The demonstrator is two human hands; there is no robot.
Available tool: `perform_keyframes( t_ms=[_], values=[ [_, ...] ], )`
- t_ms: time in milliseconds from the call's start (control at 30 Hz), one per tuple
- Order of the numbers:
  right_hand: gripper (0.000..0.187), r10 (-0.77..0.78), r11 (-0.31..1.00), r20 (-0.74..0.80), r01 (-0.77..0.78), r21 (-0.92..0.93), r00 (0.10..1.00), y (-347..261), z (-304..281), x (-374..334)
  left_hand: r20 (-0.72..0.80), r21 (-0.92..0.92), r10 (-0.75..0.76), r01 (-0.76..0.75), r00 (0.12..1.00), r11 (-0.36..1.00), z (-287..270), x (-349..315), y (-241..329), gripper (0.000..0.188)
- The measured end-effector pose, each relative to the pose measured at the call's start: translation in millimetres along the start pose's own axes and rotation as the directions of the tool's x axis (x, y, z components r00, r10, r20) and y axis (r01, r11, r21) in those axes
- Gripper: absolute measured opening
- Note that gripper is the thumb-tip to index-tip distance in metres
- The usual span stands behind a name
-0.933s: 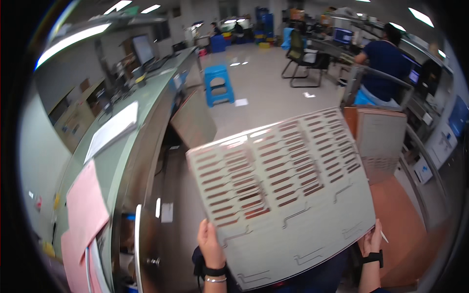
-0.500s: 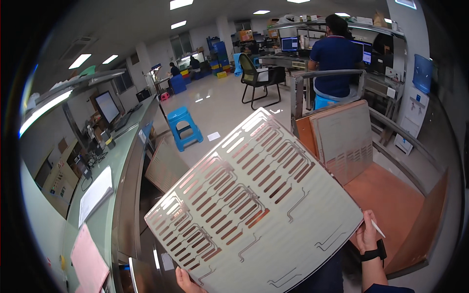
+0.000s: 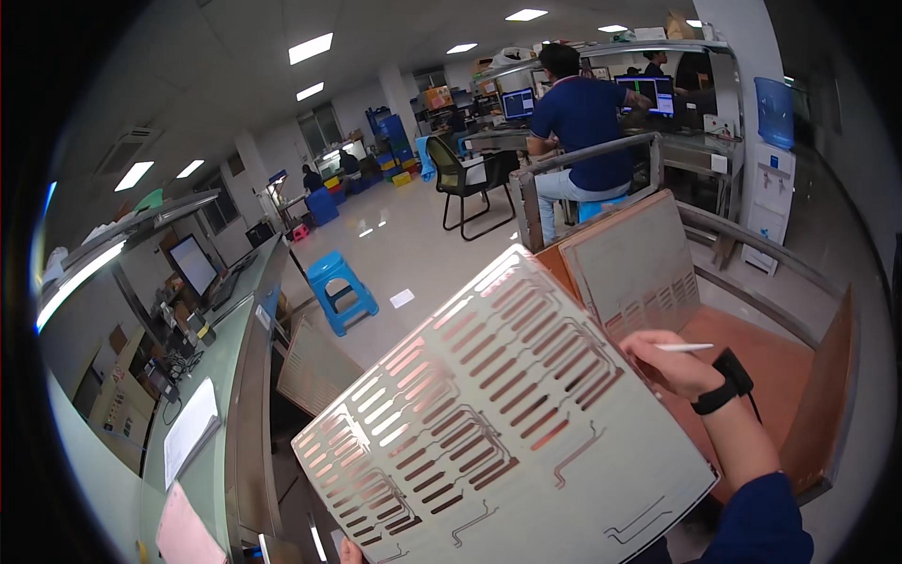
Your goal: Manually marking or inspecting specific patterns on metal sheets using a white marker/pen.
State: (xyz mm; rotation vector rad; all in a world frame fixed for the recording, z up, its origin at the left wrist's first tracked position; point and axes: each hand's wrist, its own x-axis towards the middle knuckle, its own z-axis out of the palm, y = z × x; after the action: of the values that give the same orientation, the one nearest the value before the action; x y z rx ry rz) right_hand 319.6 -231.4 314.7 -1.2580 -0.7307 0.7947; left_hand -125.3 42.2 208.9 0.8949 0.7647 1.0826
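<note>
A large pale grey-green circuit board panel point(image 3: 526, 451) with rows of copper-coloured slots and thin traces tilts in front of me. My left hand point(image 3: 351, 552) grips its lower left edge; only a bit of the fingers shows, the rest being cut off or hidden. At the panel's upper right edge is my right hand point(image 3: 678, 365), its fingers closed with a slim white pen point(image 3: 686, 347) sticking out to the right. Whether those fingertips also pinch the panel edge, I cannot tell. A black band circles the right wrist.
On the right, a metal-framed cart point(image 3: 592, 155) holds more upright panels point(image 3: 634, 258) and a brown base board point(image 3: 728, 334). A green-topped bench point(image 3: 221, 362) with papers point(image 3: 191, 430) runs along the left. Beyond stand a blue stool point(image 3: 340, 289), a chair point(image 3: 462, 180) and a seated person point(image 3: 584, 132).
My right hand has moved up along the panel's right edge, and the pen now points right. The panel has shifted slightly down and right. The seated person has turned and raised an arm.
</note>
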Motion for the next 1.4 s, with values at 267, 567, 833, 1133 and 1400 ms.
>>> perform_keyframes(
  t_ms=[267,567,833,1133,1400],
  values=[
    [0.018,-0.548,0.837,-0.199,0.533,-0.125,0.813,-28,-14,35,0.225,0.105,0.639,-0.671,0.735,0.734,45,13,62,0.022],
    [0.059,-0.74,0.626,-0.371,0.776,-0.074,0.561,40,-100,74,0.38,-0.263,0.761,-0.728,0.525,0.633,110,69,14,0.017],
    [0.061,-0.391,0.897,-0.528,0.441,-0.035,0.754,122,-92,51,0.627,-0.455,-0.021,0.388,0.779,0.801,100,15,-10,0.047],
    [0.062,-0.297,0.938,-0.57,0.346,-0.024,0.766,144,-100,30,0.454,-0.263,-0.164,0.307,0.876,0.915,105,-12,-26,0.051],
    [0.064,-0.25,0.953,-0.568,0.302,-0.002,0.784,155,-99,27,0.464,-0.285,-0.133,0.29,0.876,0.914,96,-31,-30,0.054]
  ],
)
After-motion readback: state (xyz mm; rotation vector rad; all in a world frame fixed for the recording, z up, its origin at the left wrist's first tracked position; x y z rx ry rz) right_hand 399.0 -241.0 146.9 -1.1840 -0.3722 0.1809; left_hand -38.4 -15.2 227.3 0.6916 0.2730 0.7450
